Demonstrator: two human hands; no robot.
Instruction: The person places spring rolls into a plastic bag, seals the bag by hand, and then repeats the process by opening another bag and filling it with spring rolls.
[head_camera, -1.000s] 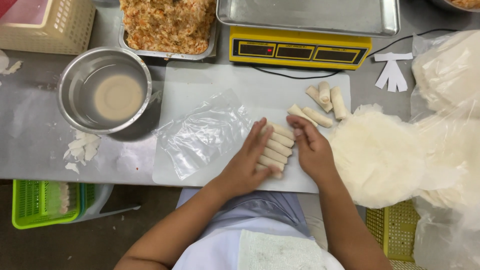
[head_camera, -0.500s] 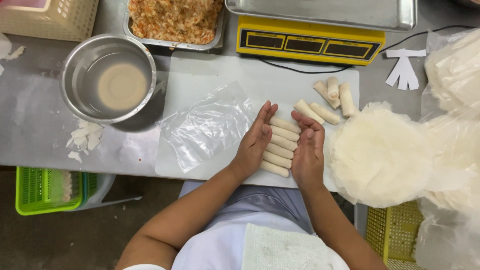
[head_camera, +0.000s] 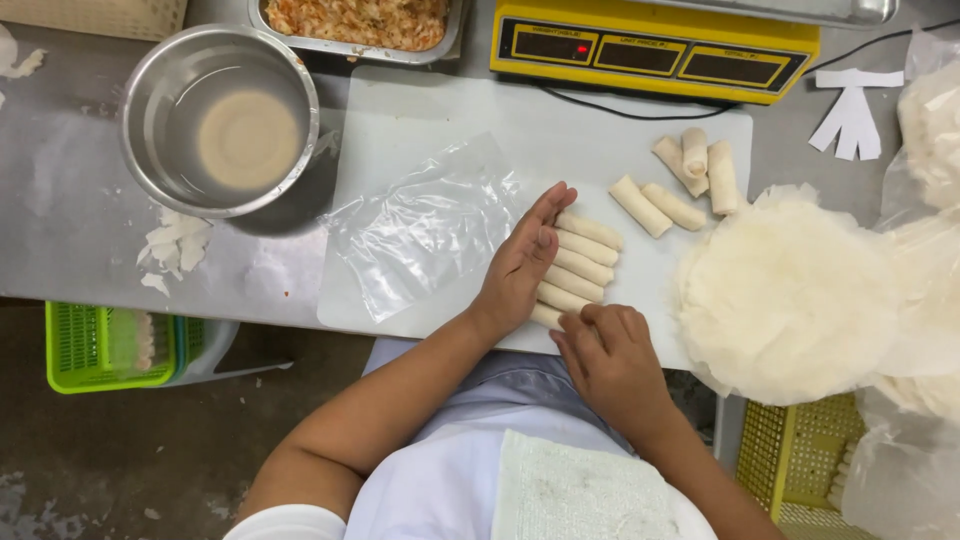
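Note:
Several pale spring rolls (head_camera: 585, 262) lie side by side in a neat row on a white cutting board (head_camera: 450, 110). My left hand (head_camera: 522, 265) is flat, fingers straight, pressed against the left ends of the row. My right hand (head_camera: 608, 357) sits at the board's near edge, its fingertips curled onto the nearest roll of the row. A clear plastic bag (head_camera: 420, 225) lies flat on the board just left of my left hand. More loose spring rolls (head_camera: 683, 180) lie scattered toward the board's far right.
A steel bowl (head_camera: 219, 120) with cloudy liquid stands at the left. A tray of shredded filling (head_camera: 357, 22) and a yellow scale (head_camera: 650, 55) sit at the back. A stack of round wrappers (head_camera: 790, 300) lies at the right. Green basket (head_camera: 110, 345) sits below left, a yellow basket (head_camera: 795, 465) below right.
My right hand has left the right side of the row and dropped to its near end. My left hand stays against the left ends. The view has shifted slightly.

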